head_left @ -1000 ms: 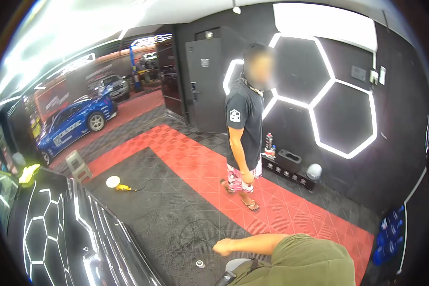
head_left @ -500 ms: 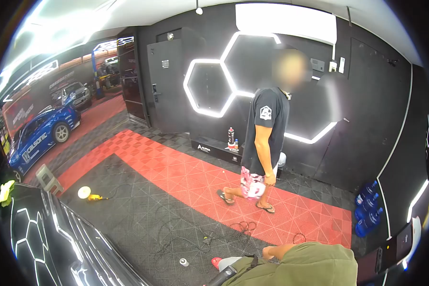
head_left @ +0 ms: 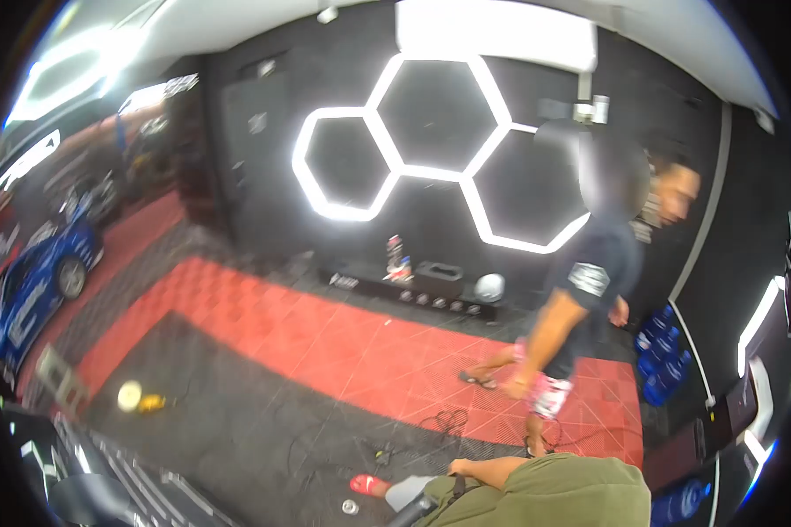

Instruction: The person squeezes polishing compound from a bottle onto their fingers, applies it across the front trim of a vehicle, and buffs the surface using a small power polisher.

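Note:
An olive sleeve or garment [head_left: 571,496] of the wearer fills the bottom edge right of the middle. From it a short stretch of bare skin, seemingly my right arm or hand [head_left: 479,472], points left; its fingers cannot be made out. Close by are a black strap and a dark, rounded object [head_left: 415,509] cut off by the lower edge; whether my hand touches it is unclear. Further left, a grey trouser leg [head_left: 404,492] ends in a red shoe [head_left: 369,485]. A small white-topped can or bottle [head_left: 350,507] stands on the floor near the shoe. My left hand is out of frame.
A person in a dark shirt [head_left: 589,272] walks on the red floor tiles at right. Blue water jugs [head_left: 664,356] stand by the right wall. Cables [head_left: 448,423] lie on the floor. A yellow tool [head_left: 152,403] lies left, beyond a glossy black car [head_left: 105,483].
My view has swung and blurred slightly. The other person has walked to the right, uncovering the wall lights and the low black box behind. More of the red shoe shows.

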`<state>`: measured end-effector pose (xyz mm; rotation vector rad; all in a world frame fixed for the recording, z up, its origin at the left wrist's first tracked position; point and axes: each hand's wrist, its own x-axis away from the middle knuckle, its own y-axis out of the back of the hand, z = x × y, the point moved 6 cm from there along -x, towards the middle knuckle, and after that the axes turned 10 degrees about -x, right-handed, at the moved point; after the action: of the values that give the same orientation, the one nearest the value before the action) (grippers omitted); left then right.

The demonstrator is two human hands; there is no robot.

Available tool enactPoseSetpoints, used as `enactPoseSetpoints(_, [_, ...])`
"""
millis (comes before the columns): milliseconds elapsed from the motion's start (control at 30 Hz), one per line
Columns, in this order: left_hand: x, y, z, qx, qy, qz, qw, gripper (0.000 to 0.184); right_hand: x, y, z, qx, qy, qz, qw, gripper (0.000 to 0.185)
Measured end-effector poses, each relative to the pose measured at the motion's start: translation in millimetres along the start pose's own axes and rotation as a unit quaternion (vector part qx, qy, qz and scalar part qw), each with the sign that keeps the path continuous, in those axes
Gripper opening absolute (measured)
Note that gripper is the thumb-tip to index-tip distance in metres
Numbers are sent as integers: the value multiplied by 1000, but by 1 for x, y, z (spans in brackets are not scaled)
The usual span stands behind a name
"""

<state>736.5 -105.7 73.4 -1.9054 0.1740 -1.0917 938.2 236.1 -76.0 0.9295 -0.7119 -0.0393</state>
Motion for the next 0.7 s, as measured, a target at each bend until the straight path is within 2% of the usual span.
enactPoseSetpoints(33, [-41, 14, 1, 12, -10, -13, 1000, 27, -56, -50, -30, 104, 73, -15, 992, 30])
enactPoseSetpoints(67, [-58, -1, -9, 32, -30, -33, 999, 22, -76, -53, -28, 64, 118, -37, 990, 33])
enactPoseSetpoints(100, [-51, -41, -19, 9, -47, -124, 991, 22, -132, -47, -17, 2, 9, 72, 997, 29])
enactPoseSetpoints(133, [-55, -74, -30, 38, -21, -131, 990, 21, -170, -37, 3, 7, -9, 99, 995, 25])
enactPoseSetpoints(167, [-84, -68, -41, 90, -11, -121, 988, 18, -208, -26, 22, 30, 0, 112, 993, 22])
enactPoseSetpoints(200, [-105, -79, -54, 101, -22, -117, 988, 20, -229, -5, 41, 57, 12, 116, 992, 20])
enactPoseSetpoints(233, [-117, -99, -68, 109, -56, -179, 976, 23, -240, 17, 44, 91, 24, 122, 988, 18])
enactPoseSetpoints(267, [-110, -151, -92, 149, -30, -228, 962, 15, -226, 73, 74, 118, 30, 129, 984, 18])
enactPoseSetpoints(300, [-142, -124, -86, 210, -20, -197, 957, 16, -254, 77, 54, 160, 49, 127, 978, 19])
enactPoseSetpoints(333, [-156, -123, -89, 232, -29, -170, 957, 16, -267, 112, 60, 194, 71, 115, 972, 21])
enactPoseSetpoints(400, [-161, -137, -105, 250, -96, -160, 950, 17, -308, 193, 63, 273, 139, 53, 950, 28])
enactPoseSetpoints(467, [-167, -144, -104, 282, -117, -208, 929, 18, -368, 269, 138, 118, 97, 178, 972, 27])
enactPoseSetpoints(533, [-165, -150, -100, 313, -119, -220, 916, 19, -403, 290, 231, -69, 46, 306, 948, 29])
enactPoseSetpoints(567, [-165, -149, -102, 331, -135, -223, 907, 19, -388, 305, 313, 30, 85, 304, 949, 45])
enactPoseSetpoints(633, [-154, -144, -108, 367, -158, -231, 887, 20, -344, 292, 426, -66, 136, 346, 926, 57])
enactPoseSetpoints(700, [-152, -140, -111, 395, -189, -233, 868, 20, -288, 260, 498, 45, 188, 517, 834, 69])
